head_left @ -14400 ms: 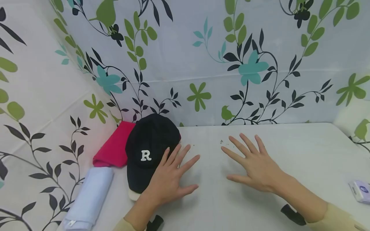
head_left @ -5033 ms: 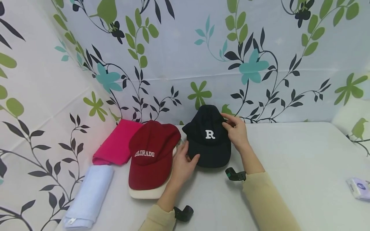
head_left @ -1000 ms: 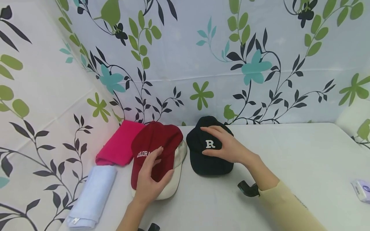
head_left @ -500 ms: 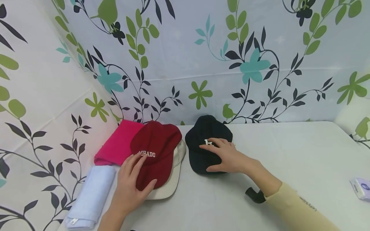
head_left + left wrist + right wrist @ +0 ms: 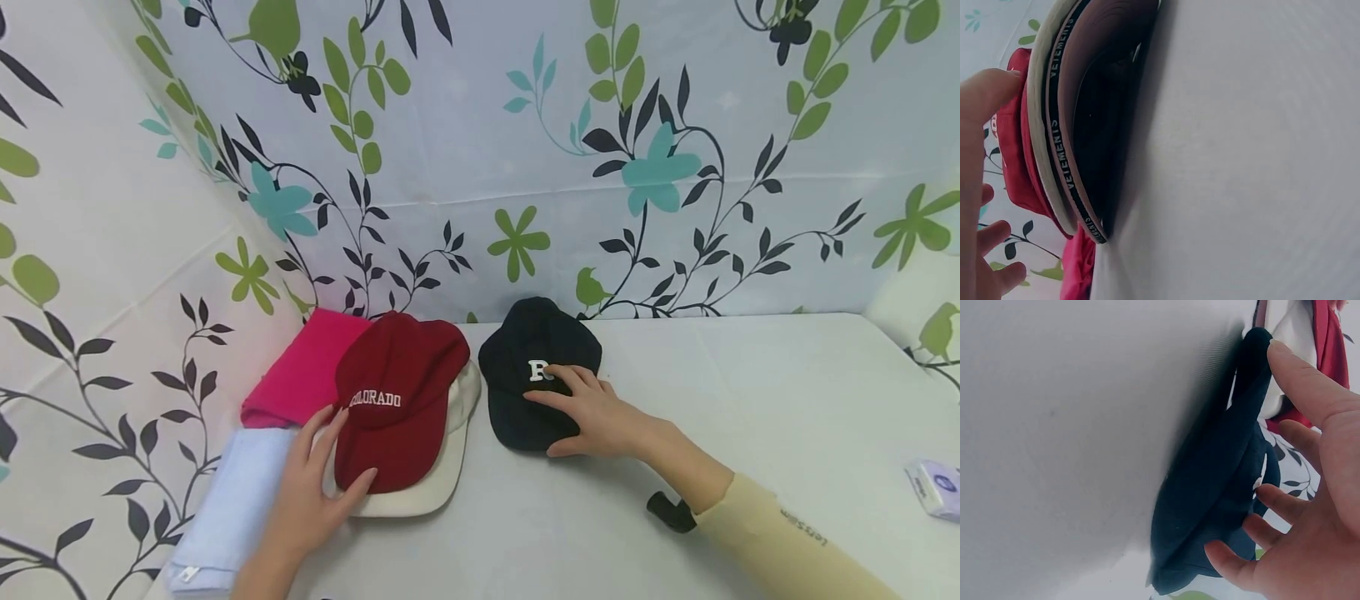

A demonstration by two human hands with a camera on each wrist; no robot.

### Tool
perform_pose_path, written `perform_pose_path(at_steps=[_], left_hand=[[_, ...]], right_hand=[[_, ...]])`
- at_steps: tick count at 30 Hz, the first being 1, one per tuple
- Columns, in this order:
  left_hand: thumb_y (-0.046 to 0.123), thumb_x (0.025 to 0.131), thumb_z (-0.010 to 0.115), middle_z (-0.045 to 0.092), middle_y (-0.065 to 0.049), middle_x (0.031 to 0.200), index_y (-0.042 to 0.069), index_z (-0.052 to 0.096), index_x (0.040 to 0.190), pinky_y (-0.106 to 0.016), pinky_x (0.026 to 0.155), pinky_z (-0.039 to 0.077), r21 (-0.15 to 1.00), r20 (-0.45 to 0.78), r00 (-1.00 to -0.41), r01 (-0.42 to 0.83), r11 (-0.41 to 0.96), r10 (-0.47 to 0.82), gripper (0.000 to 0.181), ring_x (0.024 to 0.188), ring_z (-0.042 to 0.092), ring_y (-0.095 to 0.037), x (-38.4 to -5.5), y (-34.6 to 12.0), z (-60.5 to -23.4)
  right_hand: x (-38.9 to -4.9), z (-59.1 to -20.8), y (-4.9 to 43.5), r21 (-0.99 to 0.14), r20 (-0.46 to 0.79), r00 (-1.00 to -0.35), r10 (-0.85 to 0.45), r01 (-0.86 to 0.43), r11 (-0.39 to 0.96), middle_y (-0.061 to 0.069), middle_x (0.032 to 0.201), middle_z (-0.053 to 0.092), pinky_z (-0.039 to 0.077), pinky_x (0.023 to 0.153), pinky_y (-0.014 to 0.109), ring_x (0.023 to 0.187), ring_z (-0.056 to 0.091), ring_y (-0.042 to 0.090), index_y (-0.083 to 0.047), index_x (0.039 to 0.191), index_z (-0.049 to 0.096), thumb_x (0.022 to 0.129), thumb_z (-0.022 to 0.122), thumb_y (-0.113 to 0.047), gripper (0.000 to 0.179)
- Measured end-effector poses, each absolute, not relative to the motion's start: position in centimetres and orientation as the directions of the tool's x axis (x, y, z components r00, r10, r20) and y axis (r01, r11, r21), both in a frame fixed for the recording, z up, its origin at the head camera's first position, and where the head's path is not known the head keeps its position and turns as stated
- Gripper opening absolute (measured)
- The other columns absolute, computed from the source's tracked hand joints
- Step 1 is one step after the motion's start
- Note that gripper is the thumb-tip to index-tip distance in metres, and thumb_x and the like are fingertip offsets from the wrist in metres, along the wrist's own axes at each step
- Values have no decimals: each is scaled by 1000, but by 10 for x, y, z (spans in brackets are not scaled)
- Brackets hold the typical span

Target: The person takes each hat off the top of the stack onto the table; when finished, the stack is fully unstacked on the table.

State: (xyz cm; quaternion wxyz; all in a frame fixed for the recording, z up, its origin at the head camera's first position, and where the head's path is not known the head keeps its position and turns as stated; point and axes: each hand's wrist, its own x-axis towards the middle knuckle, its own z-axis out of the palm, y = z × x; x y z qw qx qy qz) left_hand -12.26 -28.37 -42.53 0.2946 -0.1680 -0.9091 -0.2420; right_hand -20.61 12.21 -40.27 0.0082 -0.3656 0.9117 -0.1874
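A red cap [image 5: 401,392] with COLORADO lettering lies on a cream cap [image 5: 442,479], whose brim juts out below it. My left hand [image 5: 307,492] is at the red cap's left edge, fingers relaxed and spread. In the left wrist view its thumb [image 5: 994,90] overlaps the red brim; contact is unclear. To the right, a black cap [image 5: 517,408] with a white R rests on the table. My right hand [image 5: 600,421] is over its right side, fingers loosely bent. In the right wrist view the thumb tip [image 5: 1280,347] meets the brim's edge.
A folded pink cloth [image 5: 300,371] lies behind the caps at left. A light blue folded towel [image 5: 232,508] is left of my left hand. A small white-and-purple pack [image 5: 933,489] sits at the table's right edge. Patterned fabric [image 5: 480,142] hangs behind the table.
The black cap has moved from atop the stack at left to its right side, uncovering the red cap. Lately my left hand shifted left across the red cap; my right hand moved lower.
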Motion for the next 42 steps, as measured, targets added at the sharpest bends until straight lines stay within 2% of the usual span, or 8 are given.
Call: perform_pose_path(at_steps=[3, 6, 10, 15, 18, 22, 28, 42], left_hand=[[15, 65, 93, 45, -19, 147, 6, 49, 149, -25, 99, 41, 349, 618, -770, 448, 823, 157, 95, 130, 45, -35, -122, -287, -428], [15, 67, 92, 44, -17, 149, 8, 48, 150, -21, 101, 37, 382, 595, -793, 423, 822, 131, 94, 131, 44, -34, -122, -291, -431], [16, 72, 90, 43, -17, 150, 8, 47, 151, -47, 102, 46, 446, 544, -835, 376, 812, 88, 90, 133, 42, -35, -122, -293, -434], [19, 78, 86, 44, -19, 149, 6, 48, 150, -66, 97, 44, 512, 486, -873, 329, 793, 48, 83, 133, 42, -38, -122, -294, -437], [18, 79, 85, 46, -19, 148, 6, 48, 150, -39, 103, 46, 543, 476, -879, 324, 774, 34, 81, 131, 44, -34, -122, -295, -438], [14, 79, 86, 48, -17, 148, 6, 48, 150, -5, 94, 36, 591, 474, -880, 342, 730, 29, 80, 128, 47, -28, -123, -295, -440], [5, 81, 84, 51, -12, 146, 5, 48, 150, -11, 94, 43, 689, 453, -892, 355, 631, 7, 78, 125, 49, -9, -125, -297, -445], [-2, 85, 79, 53, -22, 140, -4, 47, 146, -13, 94, 46, 848, 353, -933, 284, 447, -75, 69, 116, 53, 1, -124, -298, -445]], right_hand=[[-207, -403, 122, -363, 115, -728, -676, -664, 654, 20, 158, 26, 35, 99, 72, 141, 26, 43, -22, 149, 51, 84, 83, -38, 74], [-208, -403, 121, -371, 116, -721, -683, -669, 644, 20, 158, 26, 34, 102, 71, 141, 25, 44, -21, 148, 52, 84, 83, -37, 73], [-211, -404, 121, -380, 124, -708, -695, -681, 626, 22, 158, 26, 33, 106, 67, 141, 25, 44, -19, 147, 53, 84, 84, -36, 72], [-213, -405, 120, -396, 126, -703, -699, -682, 615, 24, 157, 26, 35, 106, 65, 141, 25, 45, -15, 146, 54, 84, 84, -35, 72], [-213, -405, 120, -408, 121, -708, -695, -674, 616, 24, 157, 26, 35, 106, 64, 141, 24, 45, -15, 146, 54, 84, 84, -34, 72], [-214, -405, 119, -413, 115, -715, -690, -666, 622, 23, 158, 25, 37, 107, 62, 142, 23, 44, -15, 146, 54, 84, 84, -32, 71], [-215, -405, 119, -407, 121, -717, -687, -667, 624, 23, 157, 26, 38, 106, 61, 142, 24, 44, -15, 146, 54, 85, 83, -30, 69], [-217, -398, 110, -401, 178, -755, -631, -642, 654, 21, 151, 37, 35, 103, 69, 138, 32, 45, -15, 147, 53, 91, 77, -32, 63]])
